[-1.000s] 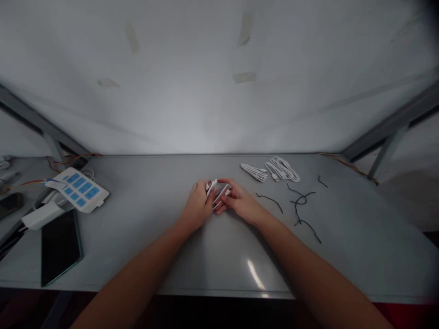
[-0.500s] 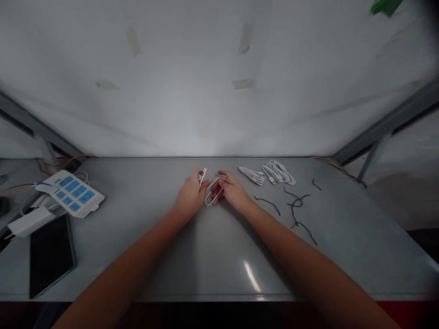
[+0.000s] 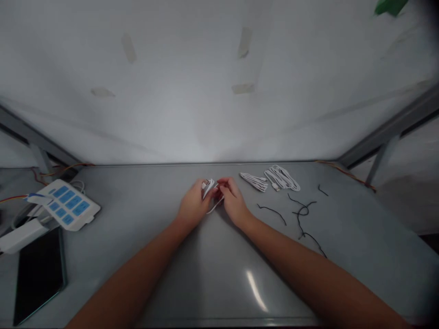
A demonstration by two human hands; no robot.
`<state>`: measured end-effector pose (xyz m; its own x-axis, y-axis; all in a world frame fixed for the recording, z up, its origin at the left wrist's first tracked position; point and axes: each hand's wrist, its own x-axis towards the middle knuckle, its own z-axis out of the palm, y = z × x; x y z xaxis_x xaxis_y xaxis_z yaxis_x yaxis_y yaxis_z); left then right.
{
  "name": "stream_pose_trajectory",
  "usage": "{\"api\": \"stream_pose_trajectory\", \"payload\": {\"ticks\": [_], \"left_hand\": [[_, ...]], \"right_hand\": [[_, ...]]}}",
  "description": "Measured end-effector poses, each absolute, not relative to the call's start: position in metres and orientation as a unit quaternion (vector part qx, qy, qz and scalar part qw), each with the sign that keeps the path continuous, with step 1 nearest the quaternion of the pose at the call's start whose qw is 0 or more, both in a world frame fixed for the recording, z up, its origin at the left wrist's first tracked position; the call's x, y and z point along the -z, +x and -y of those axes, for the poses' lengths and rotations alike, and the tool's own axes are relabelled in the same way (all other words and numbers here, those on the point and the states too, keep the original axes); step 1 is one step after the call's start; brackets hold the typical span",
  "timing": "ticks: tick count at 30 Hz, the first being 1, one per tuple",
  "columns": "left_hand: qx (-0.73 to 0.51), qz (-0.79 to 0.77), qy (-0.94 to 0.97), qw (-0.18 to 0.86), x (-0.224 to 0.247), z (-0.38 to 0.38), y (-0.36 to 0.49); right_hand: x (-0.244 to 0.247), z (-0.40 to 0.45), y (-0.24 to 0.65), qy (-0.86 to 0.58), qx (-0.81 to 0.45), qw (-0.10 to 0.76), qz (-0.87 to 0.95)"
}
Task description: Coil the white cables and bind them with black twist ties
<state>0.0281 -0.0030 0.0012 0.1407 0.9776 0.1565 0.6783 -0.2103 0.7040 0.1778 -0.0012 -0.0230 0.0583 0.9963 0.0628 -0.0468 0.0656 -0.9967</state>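
Above the middle of the grey table (image 3: 164, 274), my left hand (image 3: 194, 201) is closed on a white cable (image 3: 208, 186), whose folded part shows between thumb and fingers. Close beside it on the right, my right hand (image 3: 234, 199) pinches the same cable, and a loop hangs down between the two hands. Right of my hands lie a narrow folded bundle of white cable (image 3: 254, 181) and a wider coiled white cable (image 3: 281, 178). Several black twist ties (image 3: 273, 210) are scattered nearer to me on the right.
At the left a white power strip with blue sockets (image 3: 70, 204) lies beside a white adapter (image 3: 23, 235) and a dark tablet-like panel (image 3: 40, 275). A white wall (image 3: 185, 114) with tape pieces stands behind the table, with metal frame bars at both sides.
My hands have come closer together, and more folded cable shows in my left hand. The loop between them hangs differently. The whole view has shifted slightly, with the table lower in the picture.
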Motion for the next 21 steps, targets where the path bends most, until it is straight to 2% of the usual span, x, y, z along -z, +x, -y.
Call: {"api": "stream_pose_trajectory", "payload": {"ticks": [6,10,14,18,21], "left_hand": [[-0.291,-0.573,0.719,0.264,-0.001,0.002,0.024],[-0.314,-0.560,0.738,0.208,0.005,0.005,0.016],[-0.366,-0.533,0.743,0.172,0.004,0.008,0.011],[-0.370,-0.471,0.776,0.197,0.003,0.007,0.009],[-0.363,-0.453,0.784,0.218,0.005,0.005,0.009]], "right_hand": [[0.034,-0.005,0.178,-0.481,-0.464,0.538,0.513],[0.031,-0.007,0.178,-0.477,-0.476,0.544,0.501],[0.023,-0.008,0.181,-0.450,-0.550,0.543,0.448],[0.014,-0.010,0.184,-0.384,-0.639,0.514,0.424],[0.010,-0.010,0.185,-0.357,-0.656,0.503,0.436]]}}
